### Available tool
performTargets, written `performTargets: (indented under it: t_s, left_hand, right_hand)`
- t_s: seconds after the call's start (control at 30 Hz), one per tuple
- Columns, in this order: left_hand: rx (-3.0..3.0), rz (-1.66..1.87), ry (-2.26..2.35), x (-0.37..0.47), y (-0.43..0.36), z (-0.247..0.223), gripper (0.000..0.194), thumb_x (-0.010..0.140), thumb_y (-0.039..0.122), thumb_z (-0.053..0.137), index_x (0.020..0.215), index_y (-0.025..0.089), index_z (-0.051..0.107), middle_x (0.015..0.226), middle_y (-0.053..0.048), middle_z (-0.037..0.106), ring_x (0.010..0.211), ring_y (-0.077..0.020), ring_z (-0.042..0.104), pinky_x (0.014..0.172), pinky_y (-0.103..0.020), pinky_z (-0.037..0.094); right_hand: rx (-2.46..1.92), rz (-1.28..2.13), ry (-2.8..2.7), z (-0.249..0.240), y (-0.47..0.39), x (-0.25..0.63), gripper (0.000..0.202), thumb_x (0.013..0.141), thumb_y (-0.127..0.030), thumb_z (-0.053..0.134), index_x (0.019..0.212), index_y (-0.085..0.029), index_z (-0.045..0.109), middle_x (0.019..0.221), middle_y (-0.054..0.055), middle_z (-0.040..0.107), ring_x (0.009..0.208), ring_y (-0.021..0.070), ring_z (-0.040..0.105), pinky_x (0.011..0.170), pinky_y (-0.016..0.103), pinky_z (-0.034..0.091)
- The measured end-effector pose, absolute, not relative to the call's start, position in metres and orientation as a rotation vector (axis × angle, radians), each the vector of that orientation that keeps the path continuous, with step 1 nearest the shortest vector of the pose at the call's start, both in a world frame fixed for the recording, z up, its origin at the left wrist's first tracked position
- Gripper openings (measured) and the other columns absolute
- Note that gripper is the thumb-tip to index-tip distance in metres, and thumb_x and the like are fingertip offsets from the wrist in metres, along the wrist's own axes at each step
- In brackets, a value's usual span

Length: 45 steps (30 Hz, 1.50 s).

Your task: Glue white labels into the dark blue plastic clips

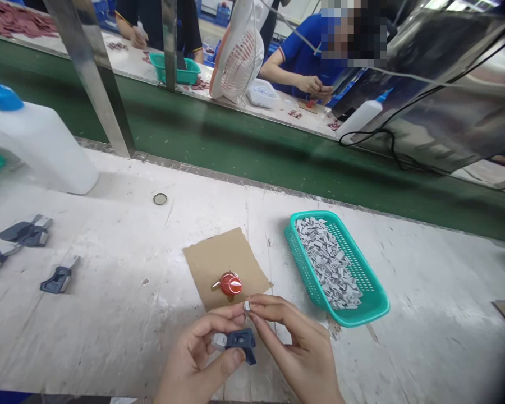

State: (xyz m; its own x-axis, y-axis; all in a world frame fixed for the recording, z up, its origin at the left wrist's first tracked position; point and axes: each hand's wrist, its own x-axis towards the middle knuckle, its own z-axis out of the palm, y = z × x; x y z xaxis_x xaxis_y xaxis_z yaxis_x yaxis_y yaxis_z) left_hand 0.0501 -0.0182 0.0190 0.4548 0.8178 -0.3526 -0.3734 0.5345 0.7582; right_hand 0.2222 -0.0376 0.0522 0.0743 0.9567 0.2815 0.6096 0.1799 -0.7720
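My left hand point(206, 350) is closed around a dark blue-grey plastic part point(240, 339) with a light grey end piece, the thumb pressing on its near side. Between the fingertips of my right hand point(297, 348) is a small light grey plastic piece point(247, 306), which the left index fingertip also meets. Just beyond both hands lies a brown cardboard square point(219, 255) bearing a glossy red-orange round cap-like object point(230, 284). To the right stands a green plastic basket point(381, 306) holding many small grey pieces point(330, 264) like the pinched one.
Several dark blue-grey parts point(59, 278) lie on the white table at left. A white bottle point(42, 148) with a blue cap stands behind them, and a bottle cap point(160, 198) lies nearby. Past the green belt point(193, 146), other people work near a fan point(239, 56).
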Motion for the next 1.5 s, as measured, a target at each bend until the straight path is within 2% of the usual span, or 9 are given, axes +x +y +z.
performTargets:
  t_s: [0.13, 0.3, 0.37, 0.53, 0.63, 0.8, 1.13, 1.3, 1.5]
  left_hand:
    - [0.645, 0.790, 0.796, 0.049, -0.018, 0.018, 0.019, 0.073, 0.039, 0.083, 0.084, 0.026, 0.075, 0.121, -0.006, 0.073, 0.113, -0.0229, 0.066, 0.089, -0.029, 0.052]
    - [0.656, 0.782, 0.821, 0.046, -0.015, 0.017, 0.019, 0.074, 0.036, 0.082, 0.084, 0.023, 0.074, 0.124, -0.009, 0.071, 0.117, -0.0260, 0.064, 0.093, -0.033, 0.052]
    - [0.679, 0.795, 0.856, 0.044, -0.012, 0.016, 0.017, 0.075, 0.034, 0.080, 0.086, 0.023, 0.074, 0.122, -0.009, 0.072, 0.115, -0.0256, 0.065, 0.089, -0.032, 0.054]
    - [0.710, 0.776, 0.987, 0.034, -0.008, 0.016, 0.017, 0.075, 0.034, 0.078, 0.086, 0.023, 0.073, 0.094, -0.003, 0.077, 0.087, -0.0181, 0.071, 0.077, -0.025, 0.056]
    - [0.720, 0.742, 1.018, 0.030, -0.008, 0.015, 0.017, 0.074, 0.033, 0.078, 0.086, 0.022, 0.073, 0.089, -0.002, 0.078, 0.077, -0.0160, 0.071, 0.076, -0.024, 0.056]
    - [0.750, 0.713, 1.035, 0.030, -0.009, 0.014, 0.014, 0.076, 0.029, 0.075, 0.089, 0.023, 0.074, 0.089, -0.001, 0.078, 0.077, -0.0146, 0.072, 0.074, -0.021, 0.055]
    - [0.887, 0.753, 1.043, 0.032, -0.010, 0.013, 0.012, 0.081, 0.029, 0.069, 0.092, 0.024, 0.072, 0.093, -0.002, 0.074, 0.085, -0.0179, 0.070, 0.080, -0.027, 0.058]
    - [0.925, 0.797, 1.003, 0.035, -0.011, 0.009, 0.011, 0.081, 0.021, 0.068, 0.090, 0.025, 0.071, 0.096, -0.001, 0.071, 0.088, -0.0153, 0.068, 0.075, -0.021, 0.056]
    - [0.944, 0.837, 0.982, 0.037, -0.008, 0.009, 0.014, 0.080, 0.017, 0.067, 0.090, 0.025, 0.072, 0.099, -0.002, 0.069, 0.095, -0.0162, 0.066, 0.077, -0.022, 0.057]
  right_hand:
    - [-1.542, 0.534, -1.656, 0.052, -0.039, 0.222, 0.018, 0.087, -0.006, 0.064, 0.093, -0.022, 0.069, 0.098, 0.004, 0.074, 0.092, 0.0151, 0.072, 0.081, 0.021, 0.058]
    - [-1.558, 0.504, -1.660, 0.052, -0.031, 0.224, 0.014, 0.087, -0.009, 0.065, 0.088, -0.022, 0.069, 0.093, 0.004, 0.073, 0.088, 0.0164, 0.071, 0.078, 0.024, 0.058]
    - [-1.572, 0.447, -1.646, 0.050, -0.025, 0.225, 0.014, 0.088, -0.009, 0.065, 0.089, -0.022, 0.070, 0.091, 0.004, 0.073, 0.088, 0.0169, 0.071, 0.079, 0.026, 0.058]
    - [-1.585, 0.361, -1.702, 0.043, -0.016, 0.225, 0.016, 0.088, -0.010, 0.065, 0.094, -0.023, 0.071, 0.093, 0.004, 0.075, 0.089, 0.0190, 0.071, 0.081, 0.030, 0.059]
    - [-1.579, 0.348, -1.738, 0.040, -0.016, 0.223, 0.018, 0.088, -0.008, 0.065, 0.095, -0.023, 0.072, 0.094, 0.004, 0.075, 0.090, 0.0192, 0.071, 0.081, 0.030, 0.059]
    - [-1.584, 0.332, -1.777, 0.039, -0.017, 0.222, 0.019, 0.089, -0.007, 0.064, 0.097, -0.023, 0.071, 0.094, 0.004, 0.075, 0.091, 0.0190, 0.071, 0.082, 0.031, 0.059]
    - [-1.589, 0.328, -1.784, 0.038, -0.017, 0.220, 0.023, 0.089, -0.006, 0.060, 0.101, -0.023, 0.071, 0.100, 0.005, 0.073, 0.095, 0.0192, 0.070, 0.084, 0.030, 0.059]
    - [-1.588, 0.318, -1.738, 0.037, -0.018, 0.219, 0.023, 0.089, -0.006, 0.062, 0.100, -0.023, 0.071, 0.099, 0.004, 0.074, 0.093, 0.0178, 0.071, 0.083, 0.028, 0.058]
    - [-1.628, 0.426, -1.580, 0.036, -0.020, 0.220, 0.020, 0.089, -0.009, 0.064, 0.096, -0.024, 0.074, 0.097, 0.004, 0.074, 0.091, 0.0165, 0.071, 0.082, 0.026, 0.059]
